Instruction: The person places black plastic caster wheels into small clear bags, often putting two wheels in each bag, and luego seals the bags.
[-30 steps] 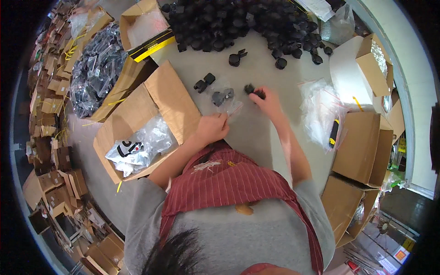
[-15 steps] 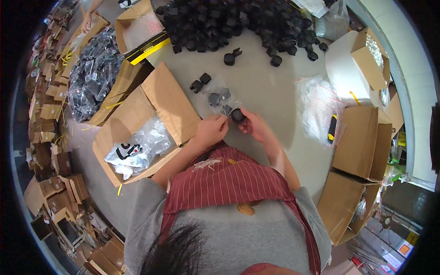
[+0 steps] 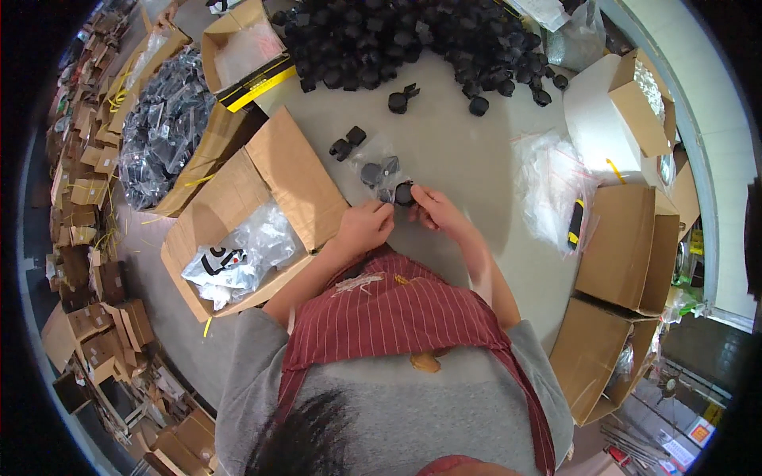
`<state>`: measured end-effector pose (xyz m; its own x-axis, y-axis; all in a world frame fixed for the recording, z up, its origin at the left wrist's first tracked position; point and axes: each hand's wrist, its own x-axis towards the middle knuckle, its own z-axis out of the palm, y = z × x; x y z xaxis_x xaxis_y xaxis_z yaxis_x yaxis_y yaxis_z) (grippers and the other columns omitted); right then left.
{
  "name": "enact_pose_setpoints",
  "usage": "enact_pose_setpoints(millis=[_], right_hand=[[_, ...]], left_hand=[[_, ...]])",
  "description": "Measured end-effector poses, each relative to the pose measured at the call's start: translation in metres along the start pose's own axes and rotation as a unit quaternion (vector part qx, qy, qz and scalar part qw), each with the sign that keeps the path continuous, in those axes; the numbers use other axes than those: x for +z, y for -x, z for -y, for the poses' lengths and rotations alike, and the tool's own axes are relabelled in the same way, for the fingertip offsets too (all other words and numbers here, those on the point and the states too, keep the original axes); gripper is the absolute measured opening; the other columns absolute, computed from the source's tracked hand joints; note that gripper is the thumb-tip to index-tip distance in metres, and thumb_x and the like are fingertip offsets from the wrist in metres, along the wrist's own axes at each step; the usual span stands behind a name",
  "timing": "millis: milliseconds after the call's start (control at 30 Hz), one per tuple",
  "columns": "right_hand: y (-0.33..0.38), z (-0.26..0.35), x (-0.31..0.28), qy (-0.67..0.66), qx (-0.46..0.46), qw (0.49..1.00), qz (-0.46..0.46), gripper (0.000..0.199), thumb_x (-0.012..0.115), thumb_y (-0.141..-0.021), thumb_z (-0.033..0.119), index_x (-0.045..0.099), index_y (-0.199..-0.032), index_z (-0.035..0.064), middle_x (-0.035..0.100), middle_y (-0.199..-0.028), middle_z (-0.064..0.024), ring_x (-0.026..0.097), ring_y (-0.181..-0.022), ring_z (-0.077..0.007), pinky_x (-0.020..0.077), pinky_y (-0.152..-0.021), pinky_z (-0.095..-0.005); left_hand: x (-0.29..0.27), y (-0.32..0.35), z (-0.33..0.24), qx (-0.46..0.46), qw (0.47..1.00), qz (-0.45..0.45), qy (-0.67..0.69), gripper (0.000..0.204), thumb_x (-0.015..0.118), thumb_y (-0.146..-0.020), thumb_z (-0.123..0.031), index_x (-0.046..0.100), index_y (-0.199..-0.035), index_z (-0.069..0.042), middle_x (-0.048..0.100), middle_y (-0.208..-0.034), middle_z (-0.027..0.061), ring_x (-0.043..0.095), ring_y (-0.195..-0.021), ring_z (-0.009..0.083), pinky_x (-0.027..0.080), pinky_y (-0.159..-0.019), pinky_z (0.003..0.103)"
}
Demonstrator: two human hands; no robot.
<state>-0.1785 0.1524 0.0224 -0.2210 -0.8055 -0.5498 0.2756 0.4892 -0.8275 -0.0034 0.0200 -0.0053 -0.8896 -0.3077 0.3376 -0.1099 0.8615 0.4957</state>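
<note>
My left hand [image 3: 363,225] pinches the near edge of a small clear plastic bag [image 3: 379,176] lying on the grey floor, with two dark caster wheels visible inside it. My right hand [image 3: 432,209] holds a black caster wheel [image 3: 404,193] at the bag's mouth. Two more black casters [image 3: 347,143] lie just beyond the bag. A big heap of black casters [image 3: 413,36] covers the floor farther away, with a few strays [image 3: 401,99] in front of it.
An open cardboard box [image 3: 238,246] holding filled clear bags sits at my left. A second box of bagged parts [image 3: 163,135] is farther left. A pile of empty clear bags [image 3: 552,186] and a black-and-yellow tool [image 3: 575,224] lie right, beside brown cartons [image 3: 627,246].
My right hand reached out to the loose casters, picked one up and brought it back to the bag. My left hand stayed on the bag.
</note>
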Motion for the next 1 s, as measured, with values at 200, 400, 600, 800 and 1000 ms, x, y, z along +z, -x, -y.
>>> enact_pose_setpoints(millis=[200, 400, 600, 800, 1000], right_hand=[[-0.022, -0.042, 0.001, 0.205, -0.195, 0.94, -0.192, 0.04, 0.056, -0.1, 0.038, 0.064, -0.114, 0.0012, 0.069, -0.079, -0.0124, 0.061, -0.061, -0.0219, 0.0488, -0.058, -0.0332], [-0.023, -0.044, 0.011, 0.224, -0.247, 0.894, -0.3, 0.03, 0.065, -0.094, 0.026, 0.063, -0.116, 0.0055, 0.069, -0.085, -0.0165, 0.067, -0.072, -0.0341, 0.0522, -0.065, -0.0398], [-0.031, -0.046, 0.002, 0.403, -0.311, 0.81, -0.291, 0.023, 0.066, -0.091, 0.022, 0.058, -0.105, 0.006, 0.068, -0.081, -0.0122, 0.066, -0.07, -0.0359, 0.0525, -0.062, -0.0446], [-0.027, -0.055, 0.013, 0.46, -0.372, 0.73, -0.343, 0.013, 0.068, -0.084, 0.019, 0.059, -0.084, 0.0098, 0.062, -0.074, -0.0085, 0.062, -0.059, -0.0309, 0.0489, -0.05, -0.0413], [-0.01, -0.045, 0.017, 0.472, -0.373, 0.712, -0.362, 0.01, 0.069, -0.08, 0.016, 0.061, -0.079, 0.0106, 0.059, -0.071, -0.0078, 0.061, -0.057, -0.0293, 0.0483, -0.049, -0.0394]], left_hand=[[-0.007, -0.007, -0.005, 0.002, 1.0, -0.004, -0.02, 0.016, 0.07, -0.079, -0.016, 0.059, -0.09, -0.011, 0.058, -0.076, 0.008, 0.063, -0.071, 0.0284, 0.051, -0.059, 0.04], [-0.015, -0.03, -0.026, -0.012, 0.998, -0.046, -0.027, 0.04, 0.075, -0.072, -0.016, 0.056, -0.105, -0.004, 0.059, -0.101, 0.0124, 0.058, -0.097, 0.0317, 0.051, -0.078, 0.04], [0.006, -0.039, -0.017, 0.006, 0.999, -0.01, -0.03, 0.048, 0.078, -0.072, -0.015, 0.056, -0.114, -0.004, 0.055, -0.115, 0.0147, 0.053, -0.107, 0.0344, 0.049, -0.086, 0.043], [0.017, -0.046, -0.006, -0.019, 0.998, -0.029, -0.053, 0.045, 0.077, -0.074, -0.02, 0.057, -0.112, -0.006, 0.057, -0.11, 0.0127, 0.056, -0.102, 0.0332, 0.051, -0.081, 0.041], [0.026, -0.058, 0.012, -0.11, 0.99, -0.009, -0.087, 0.036, 0.076, -0.079, -0.027, 0.057, -0.105, -0.01, 0.06, -0.1, 0.0083, 0.061, -0.095, 0.0291, 0.054, -0.072, 0.039]])
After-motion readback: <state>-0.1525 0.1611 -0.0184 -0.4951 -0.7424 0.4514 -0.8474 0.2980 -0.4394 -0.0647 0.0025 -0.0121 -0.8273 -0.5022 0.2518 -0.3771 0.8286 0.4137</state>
